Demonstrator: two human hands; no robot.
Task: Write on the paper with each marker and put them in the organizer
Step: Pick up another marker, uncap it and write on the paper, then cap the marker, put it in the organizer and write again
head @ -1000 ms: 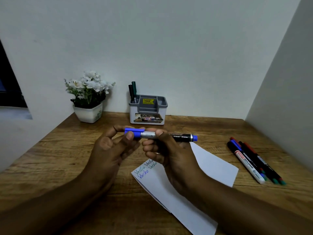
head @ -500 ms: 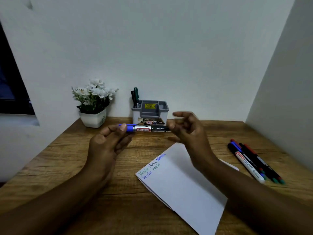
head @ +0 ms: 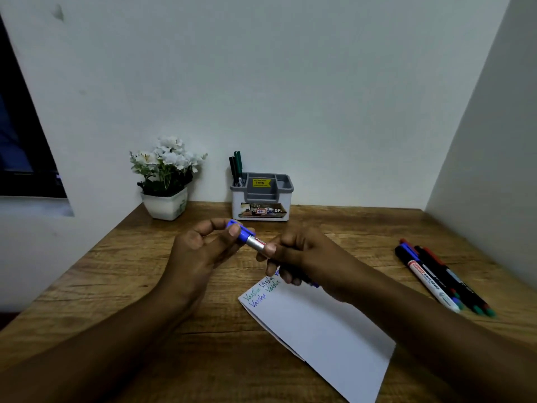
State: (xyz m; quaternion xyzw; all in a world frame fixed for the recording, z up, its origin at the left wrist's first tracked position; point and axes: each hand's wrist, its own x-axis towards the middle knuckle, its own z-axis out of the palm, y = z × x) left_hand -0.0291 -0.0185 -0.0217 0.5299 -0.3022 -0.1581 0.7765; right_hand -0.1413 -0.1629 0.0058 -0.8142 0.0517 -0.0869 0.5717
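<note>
Both hands hold one blue marker (head: 252, 240) above the table, in front of the organizer. My left hand (head: 200, 251) pinches its blue cap end. My right hand (head: 302, 257) is closed around its silver and black barrel, whose far end is hidden in the palm. Below them lies a white folded paper (head: 322, 333) with several words in green and blue at its top left corner. The grey and white organizer (head: 261, 199) stands at the back against the wall, with two dark markers (head: 236, 168) upright in its left slot.
Several more markers (head: 436, 277) lie side by side on the right of the wooden table (head: 116, 286). A white pot of white flowers (head: 165, 178) stands at the back left. Walls close in at the back and right.
My right hand let go of the marker half a second ago and has now gripped its barrel again. The marker has tilted, with the cap end raised toward the left hand.
</note>
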